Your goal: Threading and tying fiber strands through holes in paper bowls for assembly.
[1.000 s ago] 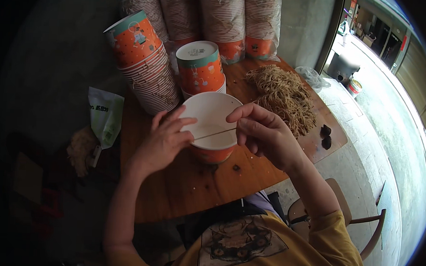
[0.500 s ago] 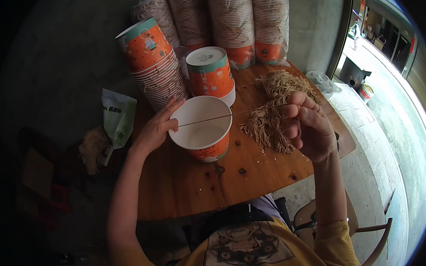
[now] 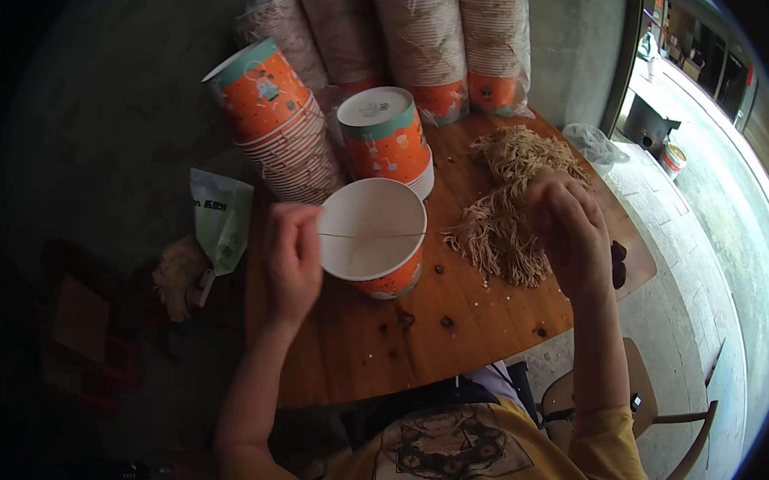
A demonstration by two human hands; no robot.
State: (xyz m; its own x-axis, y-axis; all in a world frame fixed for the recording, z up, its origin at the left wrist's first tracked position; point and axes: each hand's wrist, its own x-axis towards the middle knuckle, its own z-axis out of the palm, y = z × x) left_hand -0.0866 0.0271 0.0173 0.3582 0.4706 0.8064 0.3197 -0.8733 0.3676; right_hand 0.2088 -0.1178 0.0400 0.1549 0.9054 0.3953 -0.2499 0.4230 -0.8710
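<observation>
A thin brown string [image 3: 385, 235] runs across the mouth of a large orange and white paper bucket [image 3: 388, 282], which stands upright on the table. My left hand [image 3: 295, 253] is closed on the string's left end, just left of the bucket's rim. To the right, my right hand [image 3: 569, 232] is raised, its fingers pinched together; the string leads toward it, though its far end is too faint to follow. Beneath and beside the right hand lies a heap of beige strings [image 3: 507, 233]. The bucket looks empty inside.
A leaning stack of orange buckets [image 3: 274, 104] and a shorter upside-down stack [image 3: 379, 140] stand behind, with several bagged stacks [image 3: 421, 46] by the wall. A clear plastic bag [image 3: 594, 147] lies at the wooden table's [image 3: 335, 359] right edge. A chair [image 3: 641, 397] stands lower right.
My left hand has come off the bucket's rim, its fingers now curled. My right hand has closed more tightly and shifted slightly down and right. The string now sags a little.
</observation>
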